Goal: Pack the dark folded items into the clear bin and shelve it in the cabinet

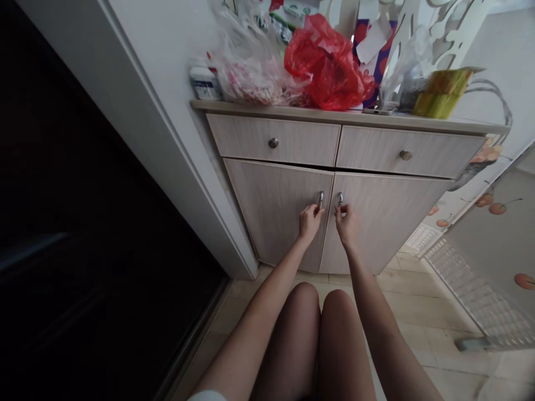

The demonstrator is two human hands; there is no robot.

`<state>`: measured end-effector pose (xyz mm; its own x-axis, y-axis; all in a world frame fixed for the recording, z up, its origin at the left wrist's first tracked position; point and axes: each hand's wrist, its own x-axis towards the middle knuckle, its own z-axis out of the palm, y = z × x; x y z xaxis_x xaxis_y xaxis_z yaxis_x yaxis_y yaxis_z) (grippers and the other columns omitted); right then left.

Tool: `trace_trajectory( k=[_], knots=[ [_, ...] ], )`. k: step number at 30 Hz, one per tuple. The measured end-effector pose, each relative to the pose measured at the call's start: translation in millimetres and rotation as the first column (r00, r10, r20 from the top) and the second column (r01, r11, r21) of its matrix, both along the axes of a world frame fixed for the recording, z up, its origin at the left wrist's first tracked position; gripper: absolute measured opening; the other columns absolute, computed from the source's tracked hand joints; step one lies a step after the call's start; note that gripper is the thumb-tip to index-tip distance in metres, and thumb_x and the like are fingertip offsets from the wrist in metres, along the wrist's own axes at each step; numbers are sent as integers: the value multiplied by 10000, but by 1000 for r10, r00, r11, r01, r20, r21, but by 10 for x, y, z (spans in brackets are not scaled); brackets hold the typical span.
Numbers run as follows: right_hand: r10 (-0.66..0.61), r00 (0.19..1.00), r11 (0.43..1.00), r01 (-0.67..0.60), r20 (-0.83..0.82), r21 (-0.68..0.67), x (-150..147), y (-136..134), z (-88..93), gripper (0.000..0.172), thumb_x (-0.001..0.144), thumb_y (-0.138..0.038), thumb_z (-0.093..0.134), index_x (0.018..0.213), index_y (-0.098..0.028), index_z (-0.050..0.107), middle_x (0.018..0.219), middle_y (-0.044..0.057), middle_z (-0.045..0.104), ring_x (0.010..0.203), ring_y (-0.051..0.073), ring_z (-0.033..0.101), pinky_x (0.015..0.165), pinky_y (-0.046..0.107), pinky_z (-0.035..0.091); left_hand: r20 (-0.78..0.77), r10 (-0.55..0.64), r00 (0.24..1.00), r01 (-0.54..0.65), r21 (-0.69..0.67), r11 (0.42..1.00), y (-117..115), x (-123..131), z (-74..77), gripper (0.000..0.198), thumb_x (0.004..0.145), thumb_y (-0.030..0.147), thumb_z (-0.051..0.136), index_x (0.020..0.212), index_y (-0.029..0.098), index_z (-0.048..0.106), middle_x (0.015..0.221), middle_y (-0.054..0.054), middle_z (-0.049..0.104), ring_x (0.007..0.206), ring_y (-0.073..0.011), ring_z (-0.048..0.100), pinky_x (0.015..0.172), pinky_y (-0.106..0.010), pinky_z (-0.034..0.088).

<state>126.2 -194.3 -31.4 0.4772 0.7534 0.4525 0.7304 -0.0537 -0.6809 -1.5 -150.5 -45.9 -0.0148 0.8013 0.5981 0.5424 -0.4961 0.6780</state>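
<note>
Reaching forward: left hand (pixel 310 221) fingers clamped on left handle (pixel 321 198), right hand's (pixel 346 223) on right handle (pixel 340 198).

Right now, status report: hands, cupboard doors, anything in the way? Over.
Left hand gripping left handle, right hand gripping right handle. Both doors about shut. Knees close in front of doors.

door handles (pixel 321 196): partly hidden by fingers (pixel 316 210) | red bag (pixel 330 67): top cut off | box (pixel 203 82) label: unreadable
</note>
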Motion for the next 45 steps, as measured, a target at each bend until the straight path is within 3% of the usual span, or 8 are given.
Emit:
trace_trajectory(
  k=[13,25,30,32,34,37,42,45],
  knots=[
    [27,999,999,-26,-17,48,65,326,11,310,961,-440,496,926,-174,651,832,83,694,692,194,593,655,286,348,-69,-18,997,17,-24,1000,295,110,1,52,907,180,653,894,146,690,878,-100,728,803,-191,670,766,-287,471],
    [133,984,985,-119,-119,122,113,323,4,444,929,-571,440,998,-171,619,965,129,702,796,227,628,773,349,450,73,-102,992,110,-124,986,357,112,89,65,841,205,714,823,158,672,869,-99,725,833,-215,681,808,-321,487],
    [184,945,981,-158,-272,113,196,-62,-163,681,874,-712,427,1212,-135,555,1040,140,688,683,185,613,680,317,462,295,-85,952,150,-204,967,-30,-192,-4,253,834,423,706,828,187,612,829,-64,696,780,-169,659,736,-272,489],
    [263,922,954,-292,-286,-63,213,-294,-236,675,862,-762,390,1000,-147,632,821,89,675,612,173,578,604,289,424,273,-106,956,202,-354,913,-305,-381,-63,426,837,599,633,702,205,544,641,-10,612,600,-139,578,603,-246,437],
    [410,870,842,-476,-272,-253,211,-511,-225,698,831,-826,379,708,-179,610,588,33,569,543,157,519,548,269,366,233,-201,952,296,-511,807,-570,-544,-53,596,790,767,558,576,230,416,476,45,436,450,-108,421,488,-238,325],
    [590,762,707,-647,-266,-285,168,-713,18,742,758,-917,389,508,-219,427,459,-28,365,468,111,365,487,254,250,307,-305,901,432,-595,678,-816,-655,155,706,766,895,405,523,247,262,430,76,226,386,-79,226,440,-247,190],
    [553,677,796,-601,-487,69,75,-544,597,719,777,-956,99,580,-270,195,514,-64,170,452,98,165,433,262,163,401,-287,870,483,-579,657,-688,-482,685,749,797,898,-9,506,253,238,449,51,174,380,-89,184,449,-260,154],
    [473,712,855,-514,-519,74,70,-268,691,696,773,-906,-99,600,-286,167,504,-68,153,424,108,152,388,264,176,399,-238,885,448,-598,665,-454,-314,852,761,757,887,-129,515,261,231,450,42,169,379,-99,200,450,-266,161]
  ],
)
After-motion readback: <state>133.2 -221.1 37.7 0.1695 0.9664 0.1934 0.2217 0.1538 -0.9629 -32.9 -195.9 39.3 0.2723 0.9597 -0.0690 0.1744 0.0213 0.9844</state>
